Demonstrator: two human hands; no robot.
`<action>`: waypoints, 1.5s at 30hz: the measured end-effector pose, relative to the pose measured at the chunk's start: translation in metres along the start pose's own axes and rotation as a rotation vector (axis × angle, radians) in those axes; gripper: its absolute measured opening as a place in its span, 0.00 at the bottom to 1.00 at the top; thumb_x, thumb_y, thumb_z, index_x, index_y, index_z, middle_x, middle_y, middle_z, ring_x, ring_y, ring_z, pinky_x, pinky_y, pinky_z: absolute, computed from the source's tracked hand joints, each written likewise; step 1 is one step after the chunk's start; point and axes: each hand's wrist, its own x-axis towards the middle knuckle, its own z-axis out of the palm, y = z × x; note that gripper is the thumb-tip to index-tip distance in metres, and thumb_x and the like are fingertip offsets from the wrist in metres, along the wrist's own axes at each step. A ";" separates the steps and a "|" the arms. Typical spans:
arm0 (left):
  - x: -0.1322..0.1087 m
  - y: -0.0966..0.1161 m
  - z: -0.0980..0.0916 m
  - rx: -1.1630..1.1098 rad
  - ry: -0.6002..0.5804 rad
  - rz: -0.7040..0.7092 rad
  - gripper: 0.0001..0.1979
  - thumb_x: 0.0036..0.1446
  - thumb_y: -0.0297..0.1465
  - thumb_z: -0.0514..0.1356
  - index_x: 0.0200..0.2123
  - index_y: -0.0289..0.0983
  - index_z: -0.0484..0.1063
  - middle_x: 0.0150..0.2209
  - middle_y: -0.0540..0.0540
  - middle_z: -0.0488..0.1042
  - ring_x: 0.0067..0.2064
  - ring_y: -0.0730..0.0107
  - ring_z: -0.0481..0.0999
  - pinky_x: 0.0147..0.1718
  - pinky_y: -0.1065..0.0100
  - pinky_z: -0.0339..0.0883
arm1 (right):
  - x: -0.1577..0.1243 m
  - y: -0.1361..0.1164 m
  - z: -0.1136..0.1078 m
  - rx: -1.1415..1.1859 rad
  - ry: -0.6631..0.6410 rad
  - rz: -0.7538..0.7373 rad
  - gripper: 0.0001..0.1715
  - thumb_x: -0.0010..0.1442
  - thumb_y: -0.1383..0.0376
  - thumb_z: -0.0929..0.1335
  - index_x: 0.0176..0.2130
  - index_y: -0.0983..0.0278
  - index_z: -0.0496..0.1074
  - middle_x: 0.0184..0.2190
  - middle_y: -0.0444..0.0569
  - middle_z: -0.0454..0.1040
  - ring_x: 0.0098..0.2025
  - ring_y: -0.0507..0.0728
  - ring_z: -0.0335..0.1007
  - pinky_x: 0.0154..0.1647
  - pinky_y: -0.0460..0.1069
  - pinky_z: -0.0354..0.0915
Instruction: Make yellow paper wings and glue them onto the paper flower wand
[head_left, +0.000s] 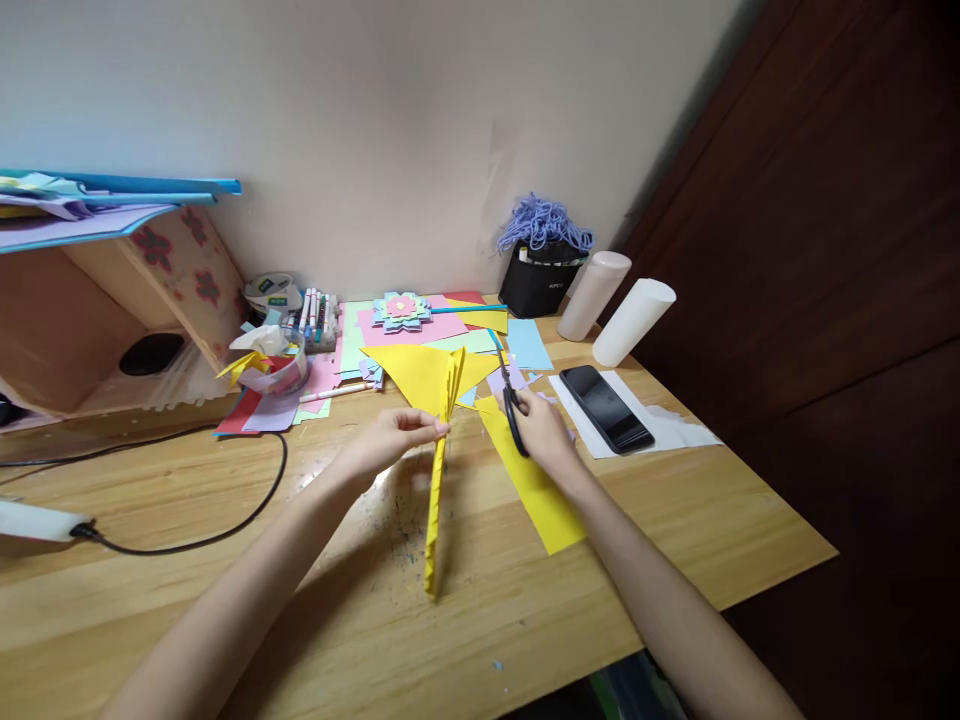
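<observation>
Between the thumb and fingers of my left hand [401, 435] is a folded strip of yellow paper [433, 520], upright over the desk, its layered upper end fanning slightly apart. A pair of black-handled scissors [514, 415] is in my right hand [544, 430], blades pointing away from me. Under the right hand lies a yellow paper sheet [536, 495]. Behind the folded strip, a larger yellow paper piece [401, 370] spreads out, partly covered by the strip.
At the back lies a layered paper flower [403, 312] on coloured sheets. A black marker case [544, 280] topped with purple yarn [546, 222] stands near two white cylinders [634, 322]. A phone [606, 408] lies right; a scrap-filled tub [281, 372] and black cable [255, 515] are left.
</observation>
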 end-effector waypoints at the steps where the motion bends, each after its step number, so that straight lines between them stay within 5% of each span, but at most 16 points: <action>1: -0.001 0.003 -0.004 0.037 0.053 0.041 0.14 0.42 0.41 0.66 0.26 0.35 0.75 0.28 0.48 0.75 0.32 0.70 0.70 0.35 0.69 0.59 | 0.004 0.002 -0.009 -0.099 0.044 0.001 0.18 0.52 0.51 0.66 0.24 0.62 0.65 0.22 0.47 0.70 0.27 0.55 0.67 0.24 0.46 0.54; 5: -0.005 0.012 -0.013 0.065 0.176 0.136 0.15 0.42 0.42 0.66 0.25 0.35 0.74 0.27 0.47 0.75 0.32 0.68 0.71 0.36 0.67 0.62 | 0.013 0.012 -0.027 -0.721 0.059 0.061 0.15 0.54 0.54 0.65 0.33 0.64 0.71 0.31 0.55 0.76 0.36 0.62 0.72 0.29 0.48 0.56; 10: -0.009 0.017 -0.010 -0.051 0.218 0.161 0.17 0.38 0.42 0.68 0.23 0.33 0.75 0.24 0.47 0.75 0.28 0.71 0.71 0.32 0.68 0.65 | 0.015 0.023 -0.025 -0.866 0.105 -0.082 0.17 0.56 0.59 0.66 0.40 0.70 0.72 0.37 0.63 0.75 0.41 0.66 0.71 0.37 0.53 0.62; 13: -0.009 0.018 -0.007 -0.129 0.226 0.141 0.16 0.37 0.40 0.69 0.23 0.32 0.75 0.23 0.47 0.75 0.26 0.72 0.71 0.31 0.68 0.65 | 0.013 0.017 -0.020 -0.656 0.182 -0.320 0.15 0.56 0.65 0.66 0.44 0.69 0.70 0.42 0.62 0.71 0.44 0.65 0.69 0.44 0.57 0.63; 19: -0.007 0.009 0.007 -0.254 0.224 0.030 0.16 0.37 0.39 0.70 0.25 0.32 0.75 0.25 0.46 0.76 0.27 0.70 0.74 0.33 0.67 0.65 | -0.017 -0.012 0.004 0.140 -0.234 -0.671 0.21 0.57 0.67 0.67 0.51 0.57 0.66 0.42 0.49 0.70 0.38 0.55 0.70 0.42 0.52 0.68; 23: -0.006 -0.001 0.019 -0.372 0.191 -0.019 0.17 0.38 0.40 0.70 0.26 0.32 0.74 0.27 0.45 0.77 0.31 0.68 0.76 0.37 0.66 0.65 | -0.032 -0.016 0.018 0.228 -0.241 -0.776 0.13 0.55 0.67 0.69 0.42 0.57 0.73 0.35 0.47 0.72 0.37 0.55 0.69 0.41 0.52 0.67; 26: -0.005 -0.006 0.024 -0.456 0.129 -0.073 0.17 0.39 0.39 0.70 0.28 0.32 0.75 0.27 0.45 0.76 0.33 0.70 0.75 0.34 0.71 0.62 | -0.034 -0.012 0.024 0.324 -0.184 -0.700 0.07 0.55 0.66 0.70 0.37 0.59 0.75 0.33 0.47 0.73 0.37 0.55 0.70 0.40 0.51 0.67; 31: -0.001 -0.014 0.028 -0.643 -0.032 -0.048 0.16 0.40 0.34 0.70 0.34 0.33 0.78 0.38 0.43 0.78 0.39 0.74 0.74 0.39 0.75 0.63 | -0.033 -0.007 0.034 0.664 -0.042 -0.310 0.09 0.52 0.60 0.72 0.35 0.61 0.73 0.32 0.45 0.73 0.33 0.53 0.71 0.40 0.51 0.69; 38: 0.001 -0.025 0.042 -0.672 0.065 0.194 0.17 0.45 0.36 0.68 0.39 0.34 0.77 0.45 0.42 0.76 0.49 0.64 0.72 0.51 0.65 0.62 | -0.037 -0.014 0.043 1.044 -0.147 0.034 0.16 0.41 0.58 0.76 0.31 0.60 0.74 0.31 0.44 0.74 0.30 0.51 0.69 0.36 0.49 0.72; 45: 0.000 -0.026 0.037 -0.472 0.098 0.278 0.17 0.47 0.37 0.66 0.41 0.36 0.77 0.45 0.44 0.77 0.51 0.62 0.71 0.55 0.61 0.58 | -0.036 -0.011 0.038 1.073 -0.328 0.098 0.18 0.40 0.55 0.76 0.30 0.61 0.73 0.30 0.43 0.73 0.31 0.50 0.69 0.36 0.45 0.70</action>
